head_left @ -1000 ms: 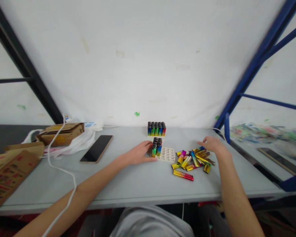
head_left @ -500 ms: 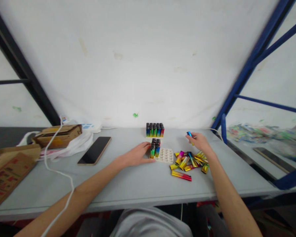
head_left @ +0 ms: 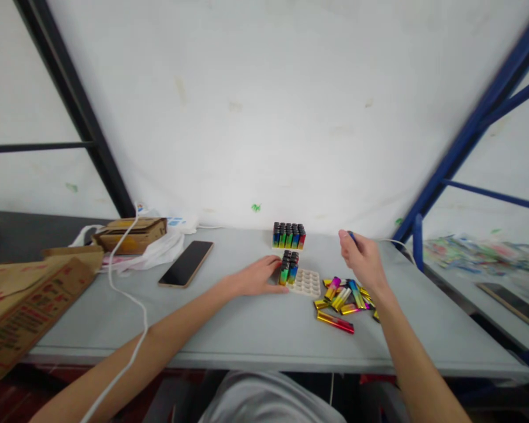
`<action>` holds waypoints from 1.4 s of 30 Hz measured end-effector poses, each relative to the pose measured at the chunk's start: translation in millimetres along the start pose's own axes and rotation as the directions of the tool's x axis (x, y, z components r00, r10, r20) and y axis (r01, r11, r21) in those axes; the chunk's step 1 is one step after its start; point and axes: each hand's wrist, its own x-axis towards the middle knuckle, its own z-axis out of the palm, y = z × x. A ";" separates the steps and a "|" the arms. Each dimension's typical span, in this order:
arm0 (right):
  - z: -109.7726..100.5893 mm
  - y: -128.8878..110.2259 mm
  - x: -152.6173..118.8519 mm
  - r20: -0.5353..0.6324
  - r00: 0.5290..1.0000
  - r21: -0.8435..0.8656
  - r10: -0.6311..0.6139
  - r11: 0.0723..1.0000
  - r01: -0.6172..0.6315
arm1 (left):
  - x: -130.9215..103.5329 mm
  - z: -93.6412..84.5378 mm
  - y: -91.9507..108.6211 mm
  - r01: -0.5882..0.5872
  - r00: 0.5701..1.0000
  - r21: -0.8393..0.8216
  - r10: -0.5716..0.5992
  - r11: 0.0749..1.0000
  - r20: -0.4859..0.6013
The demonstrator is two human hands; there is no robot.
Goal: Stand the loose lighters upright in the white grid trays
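Observation:
My left hand [head_left: 258,276] braces the left end of a white tray with round holes [head_left: 308,283], thumb at the front and fingers at the back. Several lighters [head_left: 288,269] with black tops stand upright in the tray's left columns, beside my fingertips. My right hand [head_left: 364,258] is raised above the table at the right, closed around a lighter [head_left: 351,237]; only its blue end shows. Below that hand lies a loose pile of shiny multicoloured lighters [head_left: 341,296], with a gold-and-red lighter [head_left: 335,322] nearest me.
A block of upright lighters [head_left: 288,236] stands near the wall. To the left lie a phone [head_left: 186,264], a white plastic bag [head_left: 161,255] and cardboard boxes [head_left: 130,235]. A white cable [head_left: 130,299] crosses my left forearm. Blue frame posts [head_left: 436,188] rise at the right.
My right hand has turned and its fingers now wrap the lighter, hiding most of it. My left hand stays at the tray. The whole view has shifted slightly.

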 end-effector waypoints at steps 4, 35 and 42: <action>30.9 0.7 -0.2 -0.137 0.988 -0.125 -0.072 0.991 0.055 | 0.1 2.6 -2.7 -0.017 1.000 -0.012 0.017 1.000 -0.024; 29.4 -17.2 -4.1 0.635 0.765 -0.212 -0.106 0.929 0.304 | -0.3 -0.3 2.8 -0.021 1.000 -0.009 0.021 1.000 -0.023; 43.2 -8.9 -7.9 0.727 0.684 -0.233 -0.061 0.915 0.329 | -0.6 -1.9 4.4 -0.019 0.999 -0.028 0.019 0.999 -0.028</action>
